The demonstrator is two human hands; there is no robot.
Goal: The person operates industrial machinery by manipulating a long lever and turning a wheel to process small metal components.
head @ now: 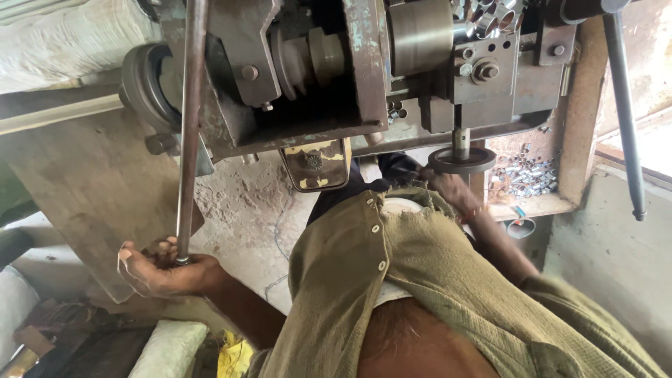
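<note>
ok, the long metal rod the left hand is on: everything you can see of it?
The rod is a long, thin, round bar, dull grey-brown metal that looks worn or rusty. It stands nearly upright in the head view, running from the top edge down past the front of the machine, slightly tilted. Its lower end sits in the left hand, whose fingers curl around it. Its upper end is out of frame, so what it joins to cannot be seen.

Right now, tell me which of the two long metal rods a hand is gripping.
The rusty rod at left: the left hand grips its lower end. The dark rod at right hangs untouched.
</note>
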